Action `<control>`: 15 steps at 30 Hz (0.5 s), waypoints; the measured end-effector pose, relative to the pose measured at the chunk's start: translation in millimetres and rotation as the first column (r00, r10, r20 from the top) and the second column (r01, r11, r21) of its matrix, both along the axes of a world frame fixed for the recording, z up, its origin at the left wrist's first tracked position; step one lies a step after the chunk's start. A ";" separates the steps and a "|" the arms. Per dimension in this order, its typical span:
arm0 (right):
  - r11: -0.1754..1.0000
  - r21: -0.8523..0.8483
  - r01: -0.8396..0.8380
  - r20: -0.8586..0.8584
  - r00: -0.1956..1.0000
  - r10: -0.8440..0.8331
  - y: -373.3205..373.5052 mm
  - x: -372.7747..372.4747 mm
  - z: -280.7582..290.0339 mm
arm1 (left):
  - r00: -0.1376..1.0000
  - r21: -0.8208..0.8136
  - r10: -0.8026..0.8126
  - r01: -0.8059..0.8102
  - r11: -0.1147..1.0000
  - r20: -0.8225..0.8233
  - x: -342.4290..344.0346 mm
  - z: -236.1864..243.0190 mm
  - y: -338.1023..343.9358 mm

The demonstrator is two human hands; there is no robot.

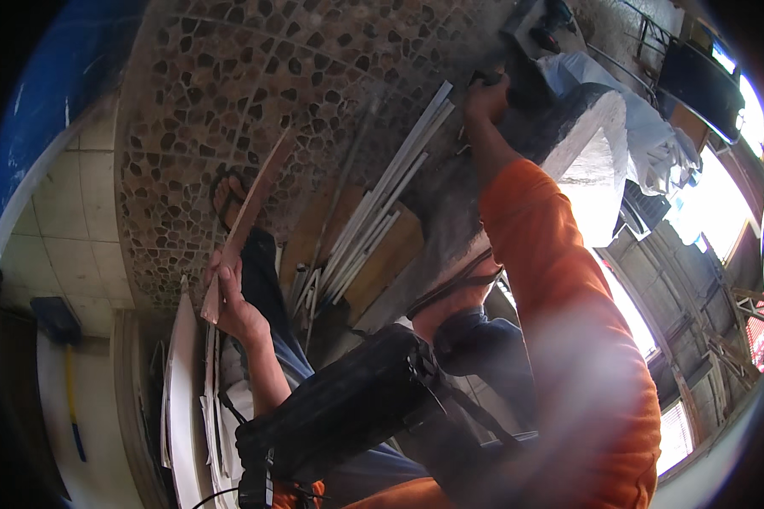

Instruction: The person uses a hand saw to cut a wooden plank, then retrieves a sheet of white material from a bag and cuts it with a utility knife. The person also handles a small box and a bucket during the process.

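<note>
My left hand (236, 307) grips the lower end of a thin brown wooden strip (259, 191), which slants up and away over the patterned floor. The strip's far end is narrow and lies apart from other things. My right arm, in an orange sleeve (560, 263), stretches forward. At its end my right hand (487, 100) is closed against something dark beside a grey ledge. What it holds there is too dark to name. A bundle of long white strips (380, 204) leans between my two hands, partly over brown boards (390, 259).
White panels (187, 390) stand on edge at the lower left. A white plastic sheet (654, 153) is heaped at the right, near a dark power tool (558, 15). A black bag (339, 407) hangs before my body. My sandalled feet (227, 199) rest below.
</note>
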State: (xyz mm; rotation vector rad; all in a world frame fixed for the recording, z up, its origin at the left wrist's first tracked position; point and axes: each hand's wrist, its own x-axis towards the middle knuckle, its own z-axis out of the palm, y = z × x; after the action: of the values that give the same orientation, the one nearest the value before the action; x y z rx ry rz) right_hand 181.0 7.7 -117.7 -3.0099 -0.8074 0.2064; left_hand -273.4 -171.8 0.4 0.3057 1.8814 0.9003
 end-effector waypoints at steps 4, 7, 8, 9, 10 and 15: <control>0.999 0.032 -0.002 -0.078 0.997 0.004 -43.9 48.0 -37.1 | 1.000 0.052 -0.002 0.002 0.999 0.008 8.8 -1.4 19.4; 0.964 -0.241 0.110 0.026 0.994 -0.107 -49.5 28.9 -23.9 | 1.000 0.080 -0.006 0.008 0.997 -0.016 1.5 10.2 29.7; 0.941 -0.297 0.161 0.010 0.986 -0.166 -43.7 27.9 -16.3 | 1.000 0.083 -0.016 0.017 0.996 -0.020 -0.5 15.8 34.7; 0.911 -0.353 0.212 -0.001 0.974 -0.227 -37.3 28.6 -7.3 | 0.999 0.085 -0.027 0.029 0.996 -0.022 -2.5 21.2 39.2; 0.875 -0.409 0.261 -0.009 0.957 -0.289 -32.1 28.5 1.5 | 0.999 0.089 -0.027 0.029 0.996 -0.029 -4.9 25.8 41.5; 0.968 -0.137 0.209 -0.036 0.976 -0.216 -25.9 5.2 38.5 | 0.998 0.079 -0.063 0.064 0.995 -0.007 -17.7 29.1 29.2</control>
State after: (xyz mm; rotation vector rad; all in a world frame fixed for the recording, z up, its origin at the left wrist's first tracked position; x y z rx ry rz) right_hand 186.2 -18.3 -79.2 -3.1694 -0.4793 0.3422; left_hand -291.1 -142.6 29.4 0.4141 1.8328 0.9336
